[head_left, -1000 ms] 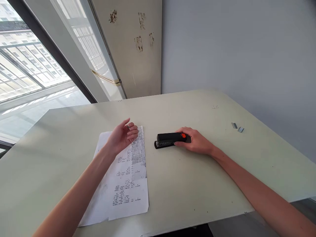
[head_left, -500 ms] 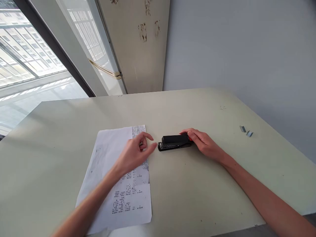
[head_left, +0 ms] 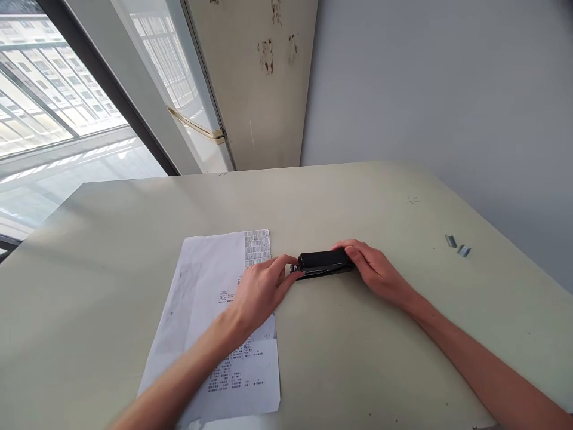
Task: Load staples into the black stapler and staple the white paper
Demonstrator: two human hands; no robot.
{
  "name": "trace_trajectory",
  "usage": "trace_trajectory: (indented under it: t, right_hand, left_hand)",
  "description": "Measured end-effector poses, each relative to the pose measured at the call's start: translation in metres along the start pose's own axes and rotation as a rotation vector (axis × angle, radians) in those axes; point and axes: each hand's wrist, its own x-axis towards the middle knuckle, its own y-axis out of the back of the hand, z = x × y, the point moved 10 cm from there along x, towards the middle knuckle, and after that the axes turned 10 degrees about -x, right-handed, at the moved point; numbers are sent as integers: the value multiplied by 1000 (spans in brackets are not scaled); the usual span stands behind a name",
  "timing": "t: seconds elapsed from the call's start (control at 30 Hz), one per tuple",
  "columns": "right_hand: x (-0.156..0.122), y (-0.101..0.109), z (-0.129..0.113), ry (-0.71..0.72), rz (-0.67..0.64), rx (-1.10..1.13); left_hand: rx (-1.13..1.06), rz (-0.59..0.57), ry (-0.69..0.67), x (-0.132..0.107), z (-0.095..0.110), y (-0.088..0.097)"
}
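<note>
A black stapler (head_left: 323,263) lies on its base in the middle of the pale green table (head_left: 367,334). My right hand (head_left: 375,273) is wrapped round its right end. My left hand (head_left: 264,288) reaches across from the left and its fingertips pinch the stapler's left, front end. Under my left hand and forearm lies a printed sheet of paper (head_left: 215,334), flat on the table just left of the stapler.
Two small strips of staples (head_left: 456,245) lie near the table's right edge. A grey wall runs behind and to the right. A stained cabinet panel (head_left: 255,77) and a large window stand at the back left.
My left hand has swung right from above the paper to the stapler's front end and closed on it. My right hand stays on the stapler's rear. The camera has shifted slightly.
</note>
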Motion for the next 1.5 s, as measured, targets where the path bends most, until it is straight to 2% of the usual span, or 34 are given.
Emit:
trace_trajectory:
  t: [0.2, 0.4, 0.47, 0.57, 0.63, 0.7, 0.77, 0.9, 1.0, 1.17, 1.33, 1.5]
  right_hand:
    - [-2, 3, -8, 77, -64, -36]
    - [-4, 5, -3, 40, -72, -2]
    - [-4, 5, -3, 43, -66, 1]
    - [-4, 5, -5, 60, -61, -1]
    - [-4, 5, -6, 69, -56, -7]
    - [-4, 6, -6, 69, -51, -20]
    - [-4, 6, -6, 65, -46, -30]
    - [-4, 6, -6, 60, -48, -23]
    - [-4, 6, -6, 60, -52, -15]
    - [-4, 8, -8, 61, -45, -24]
    - [-5, 6, -7, 46, -57, -16]
    - [-5, 6, -7, 59, -58, -17]
  left_hand:
    - [88, -107, -54, -3, -3, 8]
    - [26, -190, -53, -3, -12, 34]
    - [-103, -141, 8, -1, -17, 46]
    - [-492, -18, 179, 2, -27, 62]
    - [-741, -16, 286, 2, -29, 59]
    - [-827, -57, 355, 1, -30, 54]
    - [-692, -45, 374, 0, -35, 57]
    - [-31, 48, 226, 0, -41, 79]
    - [257, -21, 112, -1, -41, 78]
    - [239, -140, 155, -6, -57, 82]
    - [293, -121, 238, -9, -75, 98]
    - [320, -176, 269, -10, -83, 95]
